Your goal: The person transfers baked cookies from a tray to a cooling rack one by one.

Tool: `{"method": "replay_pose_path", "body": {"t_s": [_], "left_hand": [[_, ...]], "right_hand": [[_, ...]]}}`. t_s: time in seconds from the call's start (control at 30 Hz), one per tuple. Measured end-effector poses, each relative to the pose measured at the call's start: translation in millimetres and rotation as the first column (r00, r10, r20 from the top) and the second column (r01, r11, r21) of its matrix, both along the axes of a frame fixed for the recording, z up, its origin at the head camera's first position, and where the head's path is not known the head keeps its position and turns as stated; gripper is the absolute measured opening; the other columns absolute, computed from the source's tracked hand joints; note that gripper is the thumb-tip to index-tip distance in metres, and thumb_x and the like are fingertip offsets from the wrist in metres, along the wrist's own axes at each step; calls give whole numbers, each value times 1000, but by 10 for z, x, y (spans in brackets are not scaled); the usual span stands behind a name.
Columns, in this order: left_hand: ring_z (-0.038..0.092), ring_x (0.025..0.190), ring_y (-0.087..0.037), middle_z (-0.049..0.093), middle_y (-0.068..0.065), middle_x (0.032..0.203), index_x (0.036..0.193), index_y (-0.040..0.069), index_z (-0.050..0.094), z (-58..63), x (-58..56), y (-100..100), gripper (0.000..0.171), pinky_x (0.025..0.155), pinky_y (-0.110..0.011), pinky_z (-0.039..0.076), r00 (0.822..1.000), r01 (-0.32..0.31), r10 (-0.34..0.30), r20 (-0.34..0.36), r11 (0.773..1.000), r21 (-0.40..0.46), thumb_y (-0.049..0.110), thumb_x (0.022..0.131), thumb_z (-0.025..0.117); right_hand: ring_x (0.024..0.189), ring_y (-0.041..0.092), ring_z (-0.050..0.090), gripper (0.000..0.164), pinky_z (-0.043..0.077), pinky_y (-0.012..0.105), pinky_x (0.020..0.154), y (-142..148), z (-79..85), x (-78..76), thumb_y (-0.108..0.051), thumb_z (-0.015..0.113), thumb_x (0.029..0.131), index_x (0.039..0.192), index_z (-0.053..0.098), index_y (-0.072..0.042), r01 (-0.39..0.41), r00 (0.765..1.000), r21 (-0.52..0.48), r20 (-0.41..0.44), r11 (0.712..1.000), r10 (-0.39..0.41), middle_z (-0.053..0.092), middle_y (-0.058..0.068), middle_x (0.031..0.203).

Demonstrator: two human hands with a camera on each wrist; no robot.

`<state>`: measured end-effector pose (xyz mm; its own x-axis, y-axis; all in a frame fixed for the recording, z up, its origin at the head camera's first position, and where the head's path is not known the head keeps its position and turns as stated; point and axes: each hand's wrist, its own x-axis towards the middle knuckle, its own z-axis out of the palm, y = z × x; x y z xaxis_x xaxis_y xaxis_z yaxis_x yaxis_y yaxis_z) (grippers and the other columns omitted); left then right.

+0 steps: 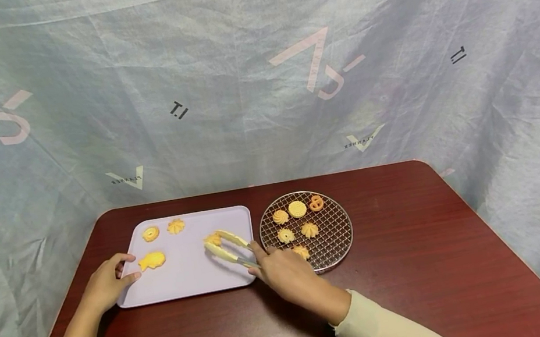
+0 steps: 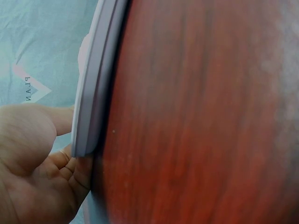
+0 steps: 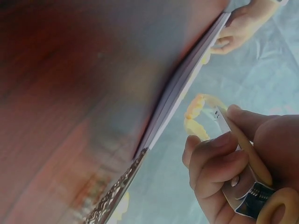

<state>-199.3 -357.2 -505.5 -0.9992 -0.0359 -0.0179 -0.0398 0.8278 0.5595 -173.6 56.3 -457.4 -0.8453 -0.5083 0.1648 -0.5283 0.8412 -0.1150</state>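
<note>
My right hand grips a pair of tongs with pale yellow tips and a metal body. Between the tips sits a golden cookie, over the right half of a pale lilac tray; the right wrist view shows this cookie raised above the tray. At the tray's left edge my left hand holds the rim, thumb and fingers around it near the front corner. Beside that hand lies a fish-shaped cookie. Behind it on the tray are a ring-shaped cookie and a ridged cookie.
Right of the tray stands a round wire rack bearing several cookies, among them a pretzel and a round pale cookie. My right hand covers part of the rack's near left side. A dark red wooden table carries everything, with grey cloth hanging behind.
</note>
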Motion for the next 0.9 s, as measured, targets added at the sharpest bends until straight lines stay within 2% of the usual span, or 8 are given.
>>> {"method": "replay_pose_path", "body": {"t_s": [0.17,0.33,0.53,0.77,0.9], "left_hand": [[50,88,-32,51,-19,96,129,-3,57,-1,1,2,41,69,-39,38,1000,-2,2,0,1000,-1,13,95,74],[50,88,-32,52,-18,96,129,-3,57,-5,-3,-4,42,69,-39,38,1000,2,-2,-3,1000,-4,13,95,74],[50,87,-32,51,-18,96,129,-3,57,-9,-2,-7,41,68,-38,38,1000,0,0,-2,1000,-2,14,95,74],[50,87,-31,51,-17,95,129,-3,57,-4,6,4,41,68,-38,38,1000,1,-1,-9,1000,-3,13,95,74],[50,87,-31,51,-17,95,128,-3,57,5,9,9,41,68,-38,37,1000,0,0,-10,1000,-5,13,95,74]], "right_hand": [[62,22,63,57,46,32,49,103,-1,15,-44,64,101,144,55,-8,-12,999,-44,-35,999,11,70,12,91],[64,25,67,60,52,37,56,205,-3,32,-44,67,99,144,56,-6,-27,996,-62,-86,998,21,72,13,92],[64,29,67,59,52,36,50,300,0,49,-42,67,99,145,56,-7,0,998,-86,-59,996,-5,70,15,91],[59,25,62,59,50,35,50,450,5,65,-41,66,100,148,53,-9,36,998,-96,-41,995,-40,68,12,88],[61,29,66,59,52,39,52,550,8,64,-42,65,101,149,53,-9,69,997,-112,-25,991,-72,68,11,90]]}}
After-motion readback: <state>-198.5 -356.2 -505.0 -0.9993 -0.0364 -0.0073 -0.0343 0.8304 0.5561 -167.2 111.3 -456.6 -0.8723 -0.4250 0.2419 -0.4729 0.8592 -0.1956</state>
